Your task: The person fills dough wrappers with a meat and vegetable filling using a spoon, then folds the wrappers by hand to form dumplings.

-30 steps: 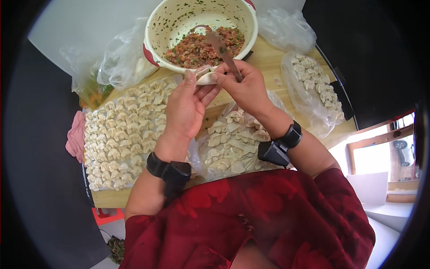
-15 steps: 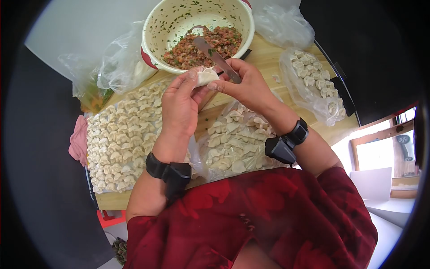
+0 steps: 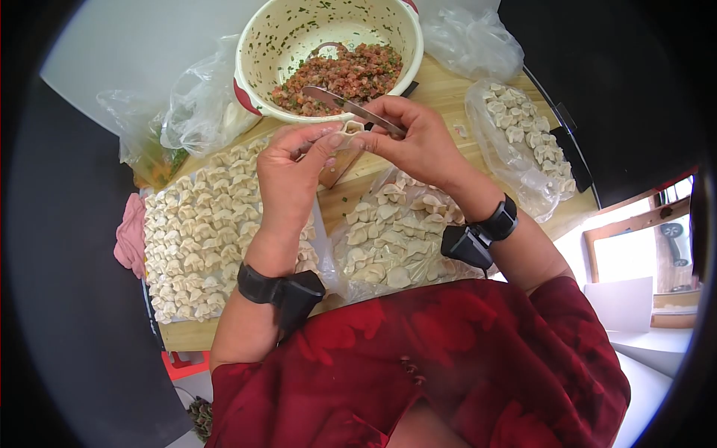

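Between my hands, just in front of the bowl, is a partly folded dumpling (image 3: 350, 131) with a gap showing on its upper side. My left hand (image 3: 295, 158) pinches its left end between thumb and fingers. My right hand (image 3: 418, 143) is closed on a flat metal spatula (image 3: 340, 103), whose blade points left over the bowl's near rim. The right thumb and a fingertip also touch the dumpling's right end. Behind them stands a cream bowl (image 3: 259, 63) with chopped meat filling (image 3: 340, 75) flecked with green. A small wooden piece (image 3: 340, 166) lies partly hidden under my hands.
Rows of dumplings (image 3: 202, 231) cover the table's left side. More dumplings (image 3: 396, 239) lie on plastic near my body, and others sit in a bag (image 3: 523, 134) at right. Clear plastic bags (image 3: 474, 45) stand behind. A pink cloth (image 3: 131, 235) hangs at the left edge.
The dumpling has turned and its ends are drawn closer together, with a gap now facing up. My left hand has shifted slightly left, and the spatula blade has tilted flatter, its tip swinging left.
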Demonstrator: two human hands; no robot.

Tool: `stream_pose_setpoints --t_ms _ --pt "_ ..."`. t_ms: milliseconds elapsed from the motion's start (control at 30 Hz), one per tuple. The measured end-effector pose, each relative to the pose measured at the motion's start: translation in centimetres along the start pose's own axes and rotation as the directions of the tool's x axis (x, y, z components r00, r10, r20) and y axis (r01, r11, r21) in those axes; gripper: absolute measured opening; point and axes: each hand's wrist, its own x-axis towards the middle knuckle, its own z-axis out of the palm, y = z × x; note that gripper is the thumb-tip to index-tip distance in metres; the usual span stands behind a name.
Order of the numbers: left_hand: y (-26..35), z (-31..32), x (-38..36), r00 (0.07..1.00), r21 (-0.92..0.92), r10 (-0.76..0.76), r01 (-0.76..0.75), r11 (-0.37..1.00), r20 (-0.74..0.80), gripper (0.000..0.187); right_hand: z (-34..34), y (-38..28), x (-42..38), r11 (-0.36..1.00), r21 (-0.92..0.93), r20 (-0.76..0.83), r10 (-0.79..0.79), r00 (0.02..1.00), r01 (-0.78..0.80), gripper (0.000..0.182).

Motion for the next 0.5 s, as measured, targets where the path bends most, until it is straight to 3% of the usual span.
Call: stream_pose_setpoints --t_ms 133,200,300,500 --pt "-0.1 -0.2 0.0 0.992 0.098 0.121 -0.123 0.988 0.027 0.016 -0.2 0.3 0.0 1.0 -0.008 -0.006 0.029 1.0 -0.029 0.017" --pt "-0.2 -0.3 0.0 0.97 0.246 0.239 -0.244 0.938 0.051 0.015 0.0 0.4 0.0 1.0 -0.005 -0.015 -0.011 1.0 0.011 0.011" --pt "0.1 0.4 -0.2 0.966 0.31 0.256 -0.25 0.917 0.022 0.013 0.4 1.4 0.1 0.995 0.006 -0.032 -0.101 0.994 0.101 0.008" --pt "-0.2 2.7 0.1 0.982 0.071 0.134 -0.126 0.99 -0.135 0.009 2.3 0.5 -0.3 0.959 -0.119 -0.233 -0.278 0.932 0.256 0.007"
